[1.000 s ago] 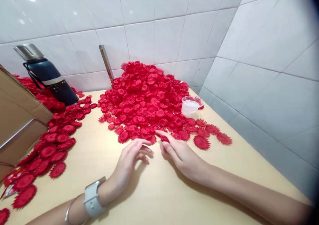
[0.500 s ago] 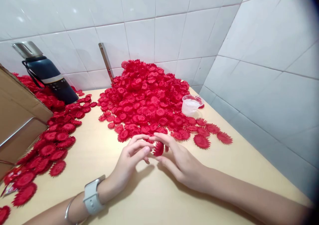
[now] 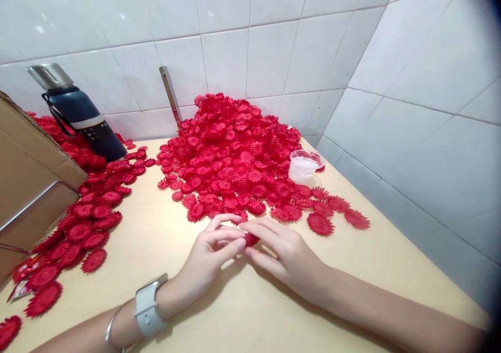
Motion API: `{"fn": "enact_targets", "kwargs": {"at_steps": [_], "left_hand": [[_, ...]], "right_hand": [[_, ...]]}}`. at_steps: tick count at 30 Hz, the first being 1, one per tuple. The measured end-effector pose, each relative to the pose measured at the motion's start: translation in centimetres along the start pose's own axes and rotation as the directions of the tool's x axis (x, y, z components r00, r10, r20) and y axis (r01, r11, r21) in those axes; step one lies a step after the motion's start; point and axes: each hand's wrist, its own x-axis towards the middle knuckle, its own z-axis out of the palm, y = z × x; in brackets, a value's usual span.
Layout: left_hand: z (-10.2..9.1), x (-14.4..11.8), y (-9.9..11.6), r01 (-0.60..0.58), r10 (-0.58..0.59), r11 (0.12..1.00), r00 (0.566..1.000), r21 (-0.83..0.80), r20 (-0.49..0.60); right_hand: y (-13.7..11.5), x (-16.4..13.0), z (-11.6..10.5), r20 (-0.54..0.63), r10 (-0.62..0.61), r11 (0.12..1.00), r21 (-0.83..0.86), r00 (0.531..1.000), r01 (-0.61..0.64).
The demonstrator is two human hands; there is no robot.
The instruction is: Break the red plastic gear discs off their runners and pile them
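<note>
Fingertips of the left hand [image 3: 207,254] and right hand [image 3: 293,254] are gripping one toothed red piece [image 3: 251,240] between them, over the pale table [image 3: 195,319] and just in front of the large red pile [image 3: 235,155]. The hands are facing each other, probably because so small a thing is needing support from two sides; the fingers are covering much of it, so its exact angle is hard to tell. The pile is sitting near the tiled wall [image 3: 223,9], likely so the pale table is giving both hands room. A clear plastic cup [image 3: 302,172] is standing at the pile's right edge, perhaps out of the way. On the left, more red pieces [image 3: 96,212] are lying beside a cardboard box [image 3: 31,155], a dark bottle [image 3: 88,118] standing among them
</note>
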Motion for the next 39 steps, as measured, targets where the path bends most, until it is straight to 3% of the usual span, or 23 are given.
{"fn": "enact_targets", "kwargs": {"at_steps": [4, 9, 15, 22, 27, 32, 35, 39], "left_hand": [[0.1, 0.0, -0.1, 0.052, -0.057, 0.991, 0.997, -0.123, -0.042], [0.0, 0.2, -0.1, 0.084, -0.109, 0.979, 0.985, -0.184, -0.133], [0.1, 0.1, 0.0, 0.100, -0.127, 0.976, 0.983, -0.195, -0.133], [0.1, 0.2, 0.2, 0.143, -0.165, 0.975, 0.979, -0.172, -0.122], [0.2, 0.2, 0.5, 0.160, -0.190, 0.967, 0.971, -0.201, -0.144], [0.1, 0.3, 0.3, 0.155, -0.183, 0.967, 0.974, -0.203, -0.131], [0.1, 0.2, 0.2, 0.156, -0.183, 0.968, 0.975, -0.198, -0.128], [0.1, 0.2, 0.0, 0.144, -0.172, 0.969, 0.977, -0.199, -0.127]], "right_hand": [[-0.1, 0.2, -0.2, -0.032, 0.112, 0.992, 0.057, 0.993, -0.110], [-0.1, 0.5, -0.7, -0.005, 0.326, 0.916, 0.247, 0.945, -0.315], [0.4, 0.8, -0.6, 0.088, 0.381, 0.760, 0.537, 0.920, -0.366], [1.0, 1.3, -0.4, 0.239, 0.374, 0.424, 0.815, 0.896, -0.394], [0.8, 1.2, -0.7, 0.314, 0.355, 0.209, 0.891, 0.880, -0.402], [0.4, 1.3, -1.2, 0.390, 0.383, -0.065, 0.916, 0.838, -0.397], [0.5, 1.4, -1.3, 0.438, 0.417, -0.140, 0.897, 0.796, -0.420], [0.6, 1.4, -1.0, 0.426, 0.472, -0.118, 0.898, 0.771, -0.424]]}}
